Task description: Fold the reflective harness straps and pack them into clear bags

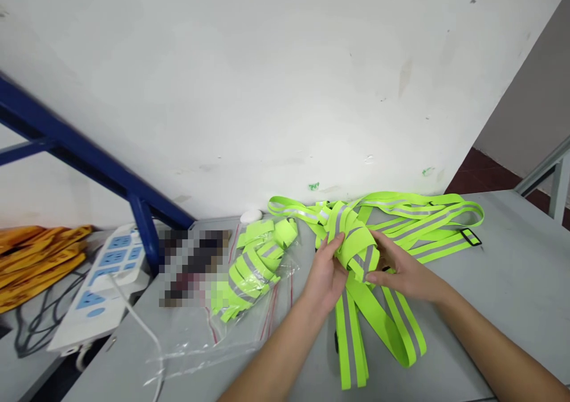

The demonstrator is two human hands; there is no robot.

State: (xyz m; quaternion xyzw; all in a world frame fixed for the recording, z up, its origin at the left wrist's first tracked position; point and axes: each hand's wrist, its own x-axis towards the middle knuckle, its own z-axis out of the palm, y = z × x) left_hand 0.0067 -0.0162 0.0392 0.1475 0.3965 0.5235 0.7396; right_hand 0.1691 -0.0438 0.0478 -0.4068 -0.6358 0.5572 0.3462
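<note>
Between my two hands is a wrapped bundle of bright yellow-green reflective strap (pixel 354 236). My left hand (pixel 327 271) grips its left side, fingers closed round it. On the right side my right hand (pixel 398 268) holds it, thumb low and fingers partly hidden behind. Loose lengths of the same strap (pixel 396 325) hang down over the table toward me. More strap (pixel 423 212) lies in loops behind and to the right, with a black buckle (pixel 471 237) at its end. Left of my hands, wrapped straps (pixel 253 271) lie in or on clear plastic bags (pixel 191 348).
A white power strip (pixel 104 283) with a white cable (pixel 138 319) is on the left, beside orange cloth (pixel 40 259). A blue metal frame (pixel 89 152) slants across the left. The white wall (pixel 285 93) borders the grey table (pixel 512 283). A round white object (pixel 251 216) sits near the wall.
</note>
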